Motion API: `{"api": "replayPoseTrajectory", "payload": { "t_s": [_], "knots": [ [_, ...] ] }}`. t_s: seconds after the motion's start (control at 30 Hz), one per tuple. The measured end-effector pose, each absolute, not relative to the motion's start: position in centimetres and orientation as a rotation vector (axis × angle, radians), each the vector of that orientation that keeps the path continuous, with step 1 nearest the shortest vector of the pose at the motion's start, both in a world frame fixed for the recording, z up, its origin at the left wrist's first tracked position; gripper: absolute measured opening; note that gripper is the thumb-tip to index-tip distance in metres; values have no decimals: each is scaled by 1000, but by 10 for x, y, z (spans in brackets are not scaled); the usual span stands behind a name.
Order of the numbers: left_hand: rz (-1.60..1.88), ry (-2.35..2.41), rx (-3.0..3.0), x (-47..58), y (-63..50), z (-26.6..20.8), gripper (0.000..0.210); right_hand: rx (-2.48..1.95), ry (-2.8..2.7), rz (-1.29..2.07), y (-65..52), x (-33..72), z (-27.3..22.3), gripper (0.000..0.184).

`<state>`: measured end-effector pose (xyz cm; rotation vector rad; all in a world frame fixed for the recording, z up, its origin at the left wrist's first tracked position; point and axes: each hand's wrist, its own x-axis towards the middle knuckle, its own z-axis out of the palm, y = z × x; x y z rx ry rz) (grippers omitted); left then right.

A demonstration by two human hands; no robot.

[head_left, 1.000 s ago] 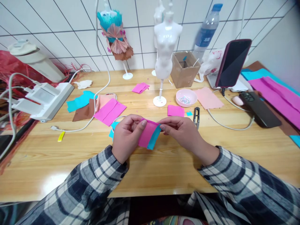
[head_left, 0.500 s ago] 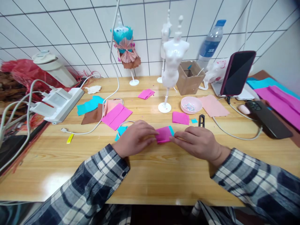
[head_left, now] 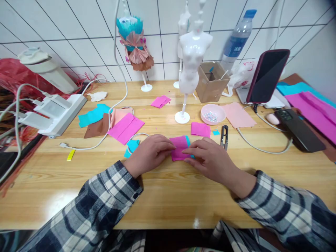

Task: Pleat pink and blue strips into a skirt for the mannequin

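A folded piece of magenta crepe paper (head_left: pixel 178 142) with a turquoise strip along its right edge lies on the wooden table in front of me. My left hand (head_left: pixel 151 154) is closed, its fingertips holding the left edge of that paper. From the other side, my right hand (head_left: pixel 210 157) reaches over the turquoise strip, fingers and thumb closed on the right part of the paper. Just behind it are a smaller magenta paper piece (head_left: pixel 200 129) and a tiny turquoise scrap (head_left: pixel 216 132). Black thread snips (head_left: pixel 224 135) rest beyond my right hand.
A white mini mannequin (head_left: pixel 193 52) and a dressed one (head_left: pixel 136 45) stand at the back. Near them are a pink bead dish (head_left: pixel 220 117), a cardboard box (head_left: pixel 210 87) and a bottle (head_left: pixel 237 42). Cables, a power strip (head_left: pixel 61 120), phones (head_left: pixel 270 77) and coloured papers surround the work.
My right hand has shifted left, its fingers now lying farther over the magenta paper. The left hand stays at the paper's left edge. The camera view has shifted slightly.
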<state>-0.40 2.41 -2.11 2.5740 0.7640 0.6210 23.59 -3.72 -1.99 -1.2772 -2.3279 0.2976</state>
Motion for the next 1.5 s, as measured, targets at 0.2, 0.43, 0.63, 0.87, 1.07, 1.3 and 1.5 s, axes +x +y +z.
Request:
{"api": "replayPoseTrajectory", "payload": {
  "t_s": [0.2, 0.43, 0.63, 0.87, 1.07, 1.3, 1.5],
  "knots": [
    [625, 785, 2544, 0, 23, -22, 15, -1308, -2372, 375, -40, 224, -24, 12],
    [564, 909, 2587, 0, 12, -13, 20, -1420, -2308, 391, -42, 218, -25, 15],
    [486, 998, 2651, 4, 3, -11, 16, -1405, -2349, 379, -42, 217, -23, 6],
    [406, 942, 2742, 5, 0, -8, 9, -1344, -2439, 296, -43, 217, -22, 14],
    [398, 912, 2735, 7, 0, -9, 9, -1365, -2380, 366, -43, 223, -20, 19],
    [709, 969, 2526, -50, 27, 15, 14, -1331, -2238, 363, -38, 238, -14, 19],
    [526, 1110, 2473, -123, 49, 13, 32, -1365, -2149, 316, -32, 244, -17, 16]
  ]
}}
